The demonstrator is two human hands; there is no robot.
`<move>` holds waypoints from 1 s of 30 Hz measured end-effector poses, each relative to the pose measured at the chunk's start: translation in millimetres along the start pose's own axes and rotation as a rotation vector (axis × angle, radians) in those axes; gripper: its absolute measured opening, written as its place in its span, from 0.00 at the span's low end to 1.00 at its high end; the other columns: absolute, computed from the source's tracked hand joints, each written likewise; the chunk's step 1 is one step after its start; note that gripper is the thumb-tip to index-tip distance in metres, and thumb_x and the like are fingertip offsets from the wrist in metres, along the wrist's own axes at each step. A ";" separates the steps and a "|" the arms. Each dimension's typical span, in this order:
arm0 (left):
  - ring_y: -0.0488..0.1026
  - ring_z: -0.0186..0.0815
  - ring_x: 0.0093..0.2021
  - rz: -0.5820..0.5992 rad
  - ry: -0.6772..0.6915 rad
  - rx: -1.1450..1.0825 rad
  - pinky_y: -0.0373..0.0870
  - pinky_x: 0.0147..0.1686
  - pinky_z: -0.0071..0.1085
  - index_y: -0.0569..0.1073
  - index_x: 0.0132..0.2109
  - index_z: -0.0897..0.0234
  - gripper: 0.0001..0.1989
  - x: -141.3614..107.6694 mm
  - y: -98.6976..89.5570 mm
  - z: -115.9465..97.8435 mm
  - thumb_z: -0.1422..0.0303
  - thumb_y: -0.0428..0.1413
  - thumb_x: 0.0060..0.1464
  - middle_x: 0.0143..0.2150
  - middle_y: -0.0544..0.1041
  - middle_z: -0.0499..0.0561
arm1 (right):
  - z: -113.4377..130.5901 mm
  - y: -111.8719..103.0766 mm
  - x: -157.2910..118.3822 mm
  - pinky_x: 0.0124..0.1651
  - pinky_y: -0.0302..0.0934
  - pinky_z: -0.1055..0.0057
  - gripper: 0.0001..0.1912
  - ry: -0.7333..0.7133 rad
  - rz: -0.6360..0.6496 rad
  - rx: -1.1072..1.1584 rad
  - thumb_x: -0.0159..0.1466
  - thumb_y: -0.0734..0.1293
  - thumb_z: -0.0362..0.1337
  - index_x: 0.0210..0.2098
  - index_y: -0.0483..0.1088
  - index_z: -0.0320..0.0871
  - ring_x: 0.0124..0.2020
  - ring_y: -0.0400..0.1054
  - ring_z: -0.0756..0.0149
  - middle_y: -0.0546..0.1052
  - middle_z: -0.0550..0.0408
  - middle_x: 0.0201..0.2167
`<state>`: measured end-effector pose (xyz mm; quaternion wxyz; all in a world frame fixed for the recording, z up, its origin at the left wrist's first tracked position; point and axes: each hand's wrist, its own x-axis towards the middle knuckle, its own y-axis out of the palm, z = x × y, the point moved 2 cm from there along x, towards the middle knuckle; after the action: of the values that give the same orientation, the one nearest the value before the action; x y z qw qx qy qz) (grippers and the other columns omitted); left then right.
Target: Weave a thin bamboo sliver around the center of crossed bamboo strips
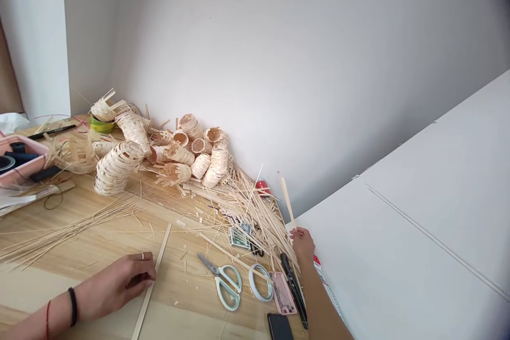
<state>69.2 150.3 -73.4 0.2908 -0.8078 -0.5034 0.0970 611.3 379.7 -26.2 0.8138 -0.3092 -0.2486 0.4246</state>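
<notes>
Your right hand (pixel 302 244) grip clenches a bamboo strip (pixel 287 199) upright at the tabletop's (pixel 175 319) right edge, held clear of the scraps (pixel 247 207); your left hand (pixel 119 284) curls at a second strip (pixel 146 292), grip unclear, near scissors (pixel 225 282), below piled woven baskets (pixel 167 151).

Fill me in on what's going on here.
A person's left hand rests against a long flat bamboo strip on the wooden table, while the right hand holds a shorter strip upright. Half-woven bamboo baskets lie heaped by the wall among loose strips, with green-handled scissors and a tape roll near the hands.
</notes>
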 end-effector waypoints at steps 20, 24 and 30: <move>0.74 0.34 0.36 -0.329 -0.242 -0.536 0.74 0.38 0.32 0.72 0.55 0.61 0.21 -0.9 -58.9 11.5 0.52 0.56 0.65 0.46 0.76 0.53 | 87.1 83.3 -297.3 0.40 0.69 0.65 0.13 -0.422 0.807 0.322 0.66 0.71 0.49 0.37 0.79 0.46 0.32 0.75 0.58 0.80 0.52 0.30; 0.74 0.33 0.33 -0.413 -0.327 -0.544 0.72 0.36 0.29 0.76 0.45 0.63 0.15 -3.5 -69.7 24.6 0.56 0.63 0.61 0.37 0.75 0.49 | 89.7 90.1 -303.7 0.39 0.68 0.65 0.13 -0.441 0.823 0.315 0.68 0.69 0.48 0.38 0.79 0.46 0.32 0.75 0.59 0.81 0.51 0.34; 0.71 0.31 0.27 -0.332 -0.382 -0.525 0.68 0.31 0.28 0.76 0.36 0.63 0.14 -0.1 -71.0 34.8 0.56 0.62 0.60 0.27 0.75 0.46 | 87.7 87.9 -303.4 0.37 0.67 0.68 0.12 -0.432 0.752 0.347 0.69 0.68 0.46 0.39 0.78 0.45 0.31 0.73 0.61 0.80 0.53 0.31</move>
<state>-0.3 186.3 -61.4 -0.0141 -0.7296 -0.6806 0.0652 349.0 188.3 -72.1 0.5728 -0.1418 -0.2083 0.7800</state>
